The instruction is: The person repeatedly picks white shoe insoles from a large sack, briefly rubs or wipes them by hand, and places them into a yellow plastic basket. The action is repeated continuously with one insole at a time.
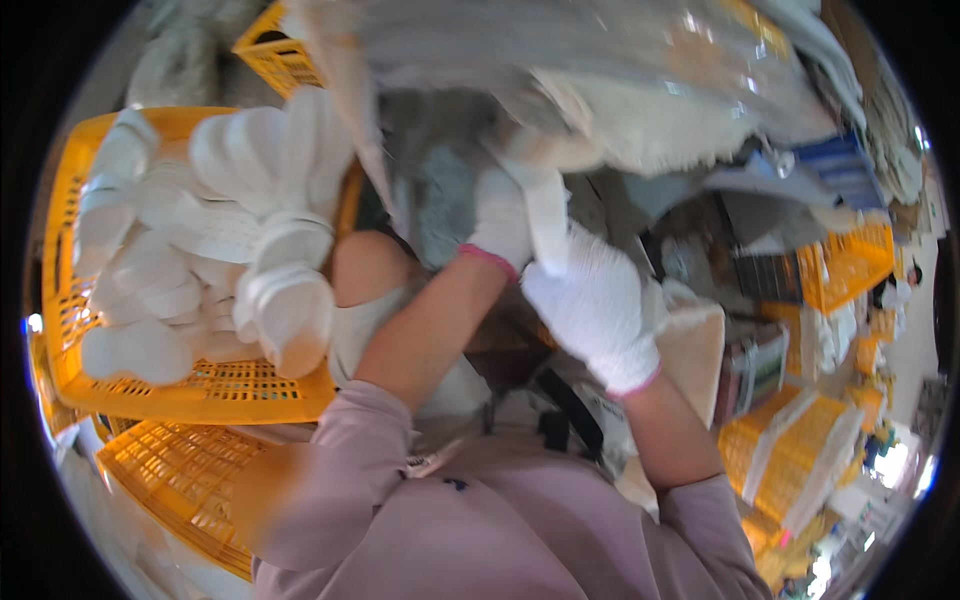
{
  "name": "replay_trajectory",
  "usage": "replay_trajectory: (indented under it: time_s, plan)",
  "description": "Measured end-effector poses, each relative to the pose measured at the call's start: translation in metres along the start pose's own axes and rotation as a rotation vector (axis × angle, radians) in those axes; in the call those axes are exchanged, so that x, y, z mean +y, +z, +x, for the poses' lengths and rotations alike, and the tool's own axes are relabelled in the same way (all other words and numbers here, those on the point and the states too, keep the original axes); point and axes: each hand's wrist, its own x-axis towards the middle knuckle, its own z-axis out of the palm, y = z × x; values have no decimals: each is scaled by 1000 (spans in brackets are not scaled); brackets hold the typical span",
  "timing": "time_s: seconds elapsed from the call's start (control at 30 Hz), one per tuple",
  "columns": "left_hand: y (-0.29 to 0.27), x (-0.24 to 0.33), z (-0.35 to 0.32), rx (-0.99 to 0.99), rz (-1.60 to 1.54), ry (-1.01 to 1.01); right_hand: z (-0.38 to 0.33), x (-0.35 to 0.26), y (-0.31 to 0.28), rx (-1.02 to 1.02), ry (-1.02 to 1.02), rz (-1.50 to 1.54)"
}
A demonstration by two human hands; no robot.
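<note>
My R hand (592, 302) grips this white strip (547, 222) low – prob. light, stiff, best held there. L hand (503, 218) – blurry, can't tell.

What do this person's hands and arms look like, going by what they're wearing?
The left hand and right hand wear white gloves with pink edging at the wrists. The right glove looks knitted; the left is blurrier. Dusty mauve sleeves end around the elbows, leaving the forearms bare.
</note>
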Motion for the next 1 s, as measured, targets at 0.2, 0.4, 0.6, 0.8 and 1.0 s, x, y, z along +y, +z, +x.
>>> replay_trajectory:
  time_s: [0.2,0.4,0.6,0.8,1.0]
  plan:
    - [19,-5,-13,134,-127,-244,-21,-10,-15,-260,28,-156]
    - [29,-51,-80,139,41,167,-164,31,6,-43,264,257]
    - [39,-24,-55,405,388,343,-114,14,15,42,235,538]
    - [22,-8,-45,335,423,262,-109,-5,10,47,164,523]
    - [13,-10,-42,278,227,226,-97,-9,-5,-54,234,550]
